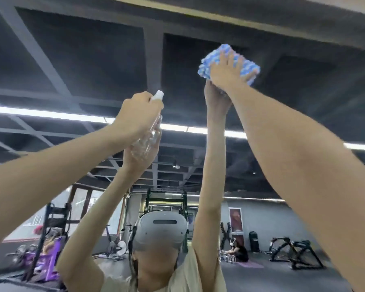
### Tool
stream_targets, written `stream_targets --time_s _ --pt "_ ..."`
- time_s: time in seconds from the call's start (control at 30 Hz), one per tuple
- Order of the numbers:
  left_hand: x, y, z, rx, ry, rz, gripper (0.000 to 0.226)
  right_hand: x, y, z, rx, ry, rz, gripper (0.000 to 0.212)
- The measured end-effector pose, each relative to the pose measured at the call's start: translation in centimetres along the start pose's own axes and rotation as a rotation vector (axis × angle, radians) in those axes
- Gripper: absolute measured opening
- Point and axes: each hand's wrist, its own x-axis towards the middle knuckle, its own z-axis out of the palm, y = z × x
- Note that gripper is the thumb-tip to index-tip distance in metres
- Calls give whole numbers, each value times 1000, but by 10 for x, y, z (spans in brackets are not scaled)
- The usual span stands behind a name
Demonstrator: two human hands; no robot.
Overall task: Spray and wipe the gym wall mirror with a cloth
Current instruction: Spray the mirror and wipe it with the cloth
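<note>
The gym wall mirror (93, 60) fills the view and reflects the dark ceiling and me with both arms raised. My right hand (227, 71) presses a blue-and-white cloth (211, 57) flat against the glass high up at the upper right, fingers spread over it. My left hand (135, 114) is raised at mid-height left of the cloth and grips a clear spray bottle (150, 133) with a white nozzle (158, 95) pointing up near the glass. Both hands' reflections meet them on the mirror.
The mirror shows the room behind me: weight racks and purple equipment (49, 249) at lower left, a rack frame (167, 205) in the middle, black machines (293, 249) at lower right, a person sitting on the floor (238, 251), and strip lights (51, 113).
</note>
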Motion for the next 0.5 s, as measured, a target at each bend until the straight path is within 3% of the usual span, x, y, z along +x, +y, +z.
stream_targets --time_s 0.13,0.2,0.27,0.33,0.4,0.43,0.5 --pt "5 8 2 -53 8 0 30 -42 -47 5 -1 -98 -661 48" --pt "7 18 3 -108 35 14 31 -63 -33 6 -22 -126 -828 47" --pt "5 26 5 -152 25 36 31 -62 12 7 -115 -58 -678 49" --pt "-2 32 12 -172 -21 48 30 -53 73 -2 -213 69 -287 53" --pt "-10 41 22 -138 -68 61 32 -51 123 -15 -151 108 114 52" --pt "-13 47 29 -129 -87 69 34 -56 130 -22 -107 90 185 51" --pt "-16 60 43 -145 -114 67 38 -65 120 -23 -123 67 -46 50"
